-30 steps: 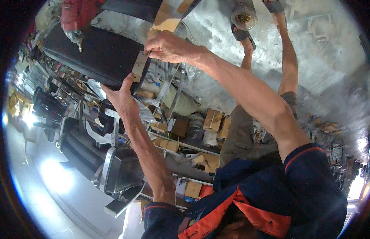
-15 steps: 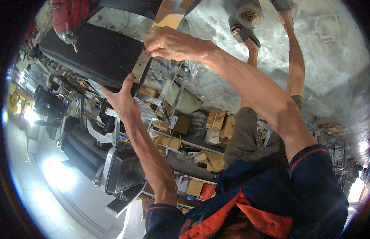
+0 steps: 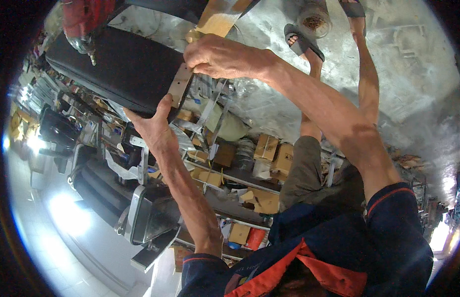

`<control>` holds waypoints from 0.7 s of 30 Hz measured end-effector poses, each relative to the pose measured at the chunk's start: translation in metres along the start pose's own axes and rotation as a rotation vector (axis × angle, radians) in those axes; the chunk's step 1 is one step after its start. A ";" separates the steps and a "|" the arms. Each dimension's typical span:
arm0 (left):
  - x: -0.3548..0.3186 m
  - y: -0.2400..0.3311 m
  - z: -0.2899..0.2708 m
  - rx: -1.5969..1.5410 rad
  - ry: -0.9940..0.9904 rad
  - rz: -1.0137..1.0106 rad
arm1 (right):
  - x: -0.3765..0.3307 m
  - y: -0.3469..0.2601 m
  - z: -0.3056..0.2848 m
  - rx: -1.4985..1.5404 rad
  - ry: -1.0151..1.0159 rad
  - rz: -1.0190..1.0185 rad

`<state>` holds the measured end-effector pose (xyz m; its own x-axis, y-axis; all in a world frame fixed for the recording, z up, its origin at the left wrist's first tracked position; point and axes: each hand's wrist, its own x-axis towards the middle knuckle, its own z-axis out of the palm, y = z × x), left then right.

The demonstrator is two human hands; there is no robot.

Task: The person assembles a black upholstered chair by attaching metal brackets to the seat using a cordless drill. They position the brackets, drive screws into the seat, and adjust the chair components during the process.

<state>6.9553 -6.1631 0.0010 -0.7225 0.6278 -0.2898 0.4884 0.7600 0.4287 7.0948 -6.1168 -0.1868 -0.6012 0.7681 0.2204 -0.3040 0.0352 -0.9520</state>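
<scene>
A black padded cushion [image 3: 116, 64] lies at the upper left. Along its right end runs a pale metal strip [image 3: 179, 88] with small holes. My left hand [image 3: 158, 126] grips the cushion's near right corner, thumb by the strip and fingers passing under the edge. At the strip's far end my right hand [image 3: 220, 55] is closed in a pinch; what its fingertips hold is hidden. Over the cushion's left part hangs a red power tool [image 3: 84, 22] with a bit [image 3: 93, 58] pointing down. A tan board [image 3: 217, 17] slants up behind my right hand.
Below the cushion, shelves carry several cardboard boxes [image 3: 266, 147] and a red box [image 3: 256, 238]. Black padded seats with metal frames [image 3: 136, 215] stand at the left. A clear tub of small fasteners [image 3: 314, 22] sits on the grey floor [image 3: 413, 64] beside my sandaled feet.
The right hand has shifted slightly right along with the cushion's strip end, its fingers still pinched. The left hand keeps its grip. The view has tilted a little.
</scene>
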 end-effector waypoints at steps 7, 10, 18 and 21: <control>0.000 0.000 -0.002 0.002 -0.018 0.024 | 0.001 0.002 0.000 0.008 0.017 -0.032; -0.001 0.004 -0.001 -0.057 -0.045 0.004 | 0.002 0.004 0.001 0.006 0.002 -0.028; -0.003 0.008 0.002 -0.107 -0.041 -0.035 | 0.000 0.004 0.001 -0.039 0.001 -0.064; -0.002 0.007 -0.002 -0.294 -0.068 -0.090 | 0.000 0.005 0.002 -0.109 0.007 -0.079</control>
<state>6.9589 -6.1594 0.0062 -0.7169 0.5775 -0.3906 0.2543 0.7382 0.6248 7.0912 -6.1178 -0.1912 -0.5732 0.7649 0.2939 -0.2676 0.1643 -0.9494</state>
